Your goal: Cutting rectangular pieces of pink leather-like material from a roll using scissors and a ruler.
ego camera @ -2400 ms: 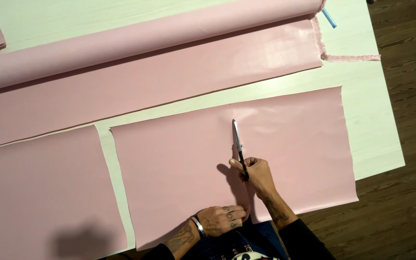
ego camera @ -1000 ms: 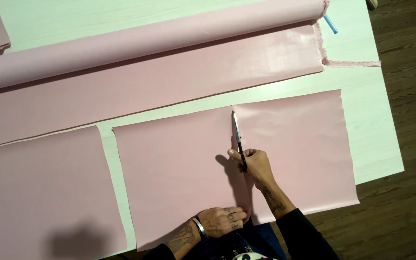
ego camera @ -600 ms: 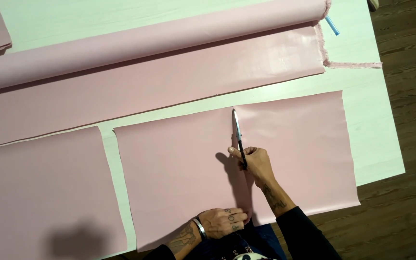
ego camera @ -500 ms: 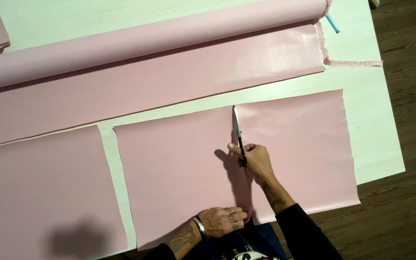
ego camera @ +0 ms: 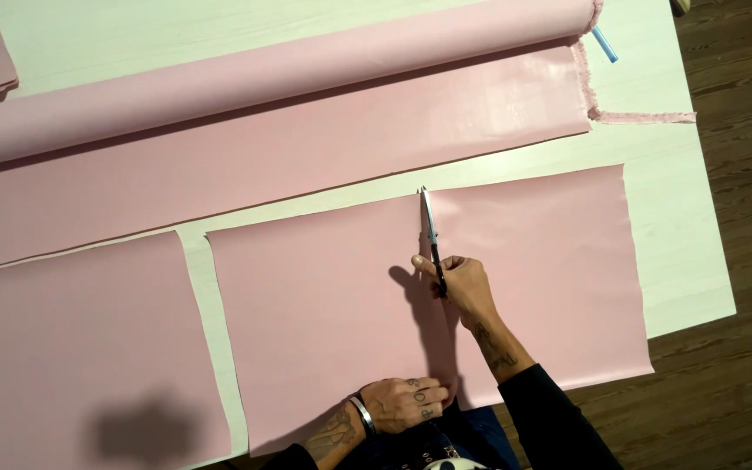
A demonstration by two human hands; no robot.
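Right hand (ego camera: 461,285) grips scissors (ego camera: 431,233) on the pink sheet (ego camera: 324,305); left hand (ego camera: 404,403) lies half-curled on its near edge. Fabric roll (ego camera: 263,78) lies beyond.

A pale, whitish table (ego camera: 681,252) stood on dark wooden floor (ego camera: 741,400); on it lay a partly unrolled bolt of pink fabric (ego camera: 271,74), two cut pink fabric panels (ego camera: 324,322) (ego camera: 71,357), a frayed pink strip (ego camera: 646,116) and a blue pen (ego camera: 604,43).

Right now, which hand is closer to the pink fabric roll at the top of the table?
The right hand. It holds the scissors partway up the cut sheet, below the fabric roll. The left hand presses the sheet's near edge, much farther away.
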